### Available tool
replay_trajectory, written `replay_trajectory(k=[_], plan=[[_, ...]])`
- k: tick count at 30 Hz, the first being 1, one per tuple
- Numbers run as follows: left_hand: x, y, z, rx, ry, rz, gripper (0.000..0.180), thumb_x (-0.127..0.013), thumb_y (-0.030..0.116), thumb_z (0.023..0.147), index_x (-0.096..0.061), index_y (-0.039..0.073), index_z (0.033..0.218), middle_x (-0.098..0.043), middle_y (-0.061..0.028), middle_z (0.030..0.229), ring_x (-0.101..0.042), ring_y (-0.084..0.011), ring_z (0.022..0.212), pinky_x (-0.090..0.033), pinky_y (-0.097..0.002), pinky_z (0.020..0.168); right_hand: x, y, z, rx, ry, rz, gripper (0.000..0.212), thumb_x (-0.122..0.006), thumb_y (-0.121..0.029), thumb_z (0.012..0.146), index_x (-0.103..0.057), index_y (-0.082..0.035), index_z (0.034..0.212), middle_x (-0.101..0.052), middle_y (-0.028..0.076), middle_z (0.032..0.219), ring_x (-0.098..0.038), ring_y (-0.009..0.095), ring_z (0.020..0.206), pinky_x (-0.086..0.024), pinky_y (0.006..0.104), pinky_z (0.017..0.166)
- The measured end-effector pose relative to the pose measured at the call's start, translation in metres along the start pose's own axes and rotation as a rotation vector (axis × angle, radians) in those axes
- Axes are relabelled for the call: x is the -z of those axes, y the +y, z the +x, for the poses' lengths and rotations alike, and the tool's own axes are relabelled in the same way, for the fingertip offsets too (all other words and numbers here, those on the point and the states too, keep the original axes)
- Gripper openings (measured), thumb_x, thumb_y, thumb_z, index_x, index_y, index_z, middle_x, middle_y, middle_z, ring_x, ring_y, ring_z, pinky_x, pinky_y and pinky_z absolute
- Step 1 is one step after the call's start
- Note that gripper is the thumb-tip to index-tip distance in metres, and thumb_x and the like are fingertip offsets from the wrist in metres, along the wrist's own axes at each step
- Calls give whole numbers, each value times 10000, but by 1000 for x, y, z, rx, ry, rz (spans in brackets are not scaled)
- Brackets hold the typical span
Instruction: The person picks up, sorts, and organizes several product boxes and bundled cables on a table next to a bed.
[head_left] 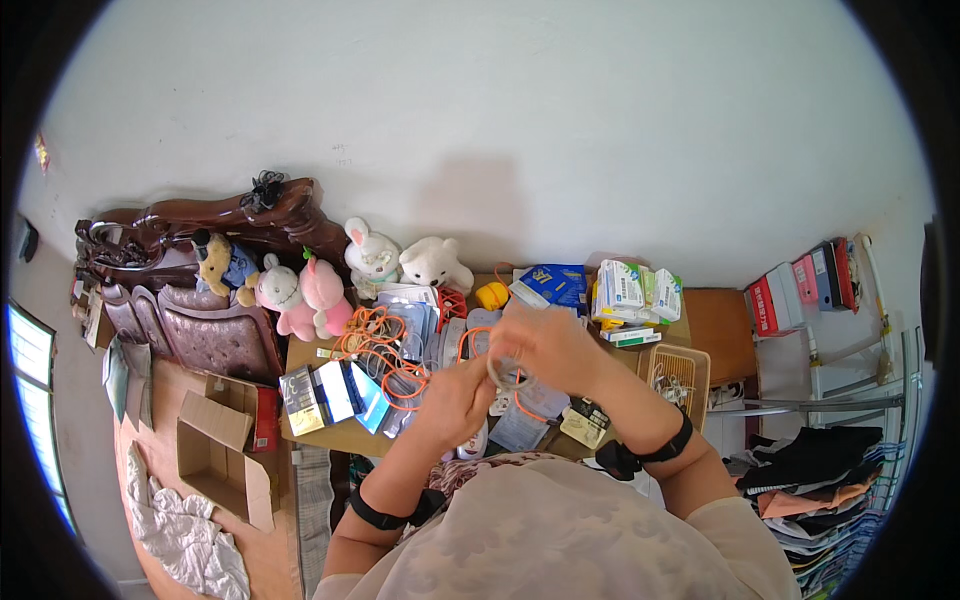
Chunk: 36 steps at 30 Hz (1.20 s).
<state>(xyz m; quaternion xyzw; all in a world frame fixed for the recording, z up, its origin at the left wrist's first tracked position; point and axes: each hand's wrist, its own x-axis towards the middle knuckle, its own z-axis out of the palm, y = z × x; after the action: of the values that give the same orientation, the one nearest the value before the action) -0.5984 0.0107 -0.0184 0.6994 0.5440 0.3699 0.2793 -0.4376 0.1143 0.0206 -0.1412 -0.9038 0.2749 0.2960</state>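
Note:
In front of my chest, above the table, my left hand (455,402) is closed on a small pale grey loop that looks like a coiled cable (492,374). My right hand (552,350) is curled at the loop's upper right side, its fingertips partly hidden behind the hand. Under and beside my hands an orange cable (530,412) crosses the table, and more orange cable (370,335) lies tangled to the left. Clear plastic packets (520,432) rest below my right wrist. A white computer mouse-like object (472,442) shows near the table's front edge.
Stuffed toys (322,295) line the back left. Small boxes (304,400) stand at the table's left, white and green packages (625,290) and a blue packet (560,287) at the back. A wicker basket (703,380) sits right. An open cardboard box (215,455) lies on the bed (150,390).

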Motion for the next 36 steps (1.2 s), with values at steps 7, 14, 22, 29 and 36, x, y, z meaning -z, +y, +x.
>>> replay_trajectory(k=[7,14,22,29,36], plan=[[-15,12,8,129,219,-399,180,-358,170,970,-433,17,914,-453,-23,730,-388,-89,616,-370,-260,555,-49,22,-32,-466,-67,338,140,-533,-146,858,-559,-28,929,-605,150,822,-608,292,768,-471,374,612],[-16,-1,12,316,383,36,253,-495,58,891,-448,-2,1132,-563,-191,871,-572,-340,746,-457,-389,682,-41,-5,-35,-167,-205,-331,132,-580,-179,837,-563,-48,836,-611,106,764,-620,265,673,-464,380,479],[-19,1,15,42,285,159,265,-567,-12,799,-523,45,1055,-594,-149,956,-544,-364,878,-438,-439,737,-20,-4,-22,-280,219,171,153,-664,-128,789,-586,-43,890,-610,58,773,-596,154,617,-461,278,514],[-30,0,16,199,411,-62,255,-615,-50,734,-539,24,966,-610,-134,955,-568,-321,865,-462,-387,720,-32,0,-21,-644,505,656,287,-715,-47,754,-566,-25,999,-648,38,803,-562,70,638,-447,221,580],[-27,-2,23,89,538,20,244,-587,-107,683,-508,12,881,-630,-115,962,-575,-301,852,-471,-377,693,-50,-1,-33,-670,433,727,179,-715,-104,777,-646,0,905,-644,31,758,-504,58,583,-409,207,544]])
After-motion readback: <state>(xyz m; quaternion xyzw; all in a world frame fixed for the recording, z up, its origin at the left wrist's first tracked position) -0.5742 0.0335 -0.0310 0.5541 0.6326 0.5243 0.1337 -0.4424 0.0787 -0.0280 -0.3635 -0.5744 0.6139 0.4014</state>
